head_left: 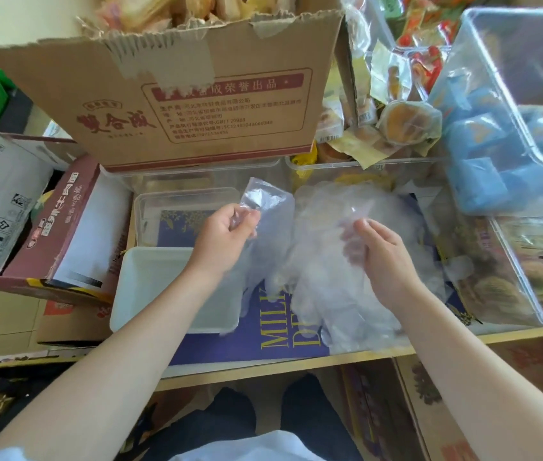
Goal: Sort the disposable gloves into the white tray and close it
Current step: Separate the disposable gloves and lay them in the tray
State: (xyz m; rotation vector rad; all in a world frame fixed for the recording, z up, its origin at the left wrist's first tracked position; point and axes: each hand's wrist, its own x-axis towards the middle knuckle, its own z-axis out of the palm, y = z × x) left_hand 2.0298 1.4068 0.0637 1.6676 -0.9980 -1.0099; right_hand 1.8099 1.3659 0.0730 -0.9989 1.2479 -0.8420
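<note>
Head view. Left hand [226, 229] pinched a thin clear plastic glove [265, 207] by its cuff, raised just right of the clear rectangular lid [176, 202]. Right hand [380, 251], fingers curled, gripped the crumpled heap of clear disposable gloves [336, 287] lying on the purple sheet [246, 344], where yellow letters read "MIL" and "D". White rectangular tray [150, 281] sat near-left, uncovered, beneath the left forearm. Far: brown cardboard box [196, 104] with red Chinese print; "SC12413043000348" partly legible.

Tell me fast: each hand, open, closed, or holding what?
Left hand: pinching a thin clear plastic disposable glove.
Right hand: fingers curled into the heap of clear plastic gloves, gripping them.
</note>
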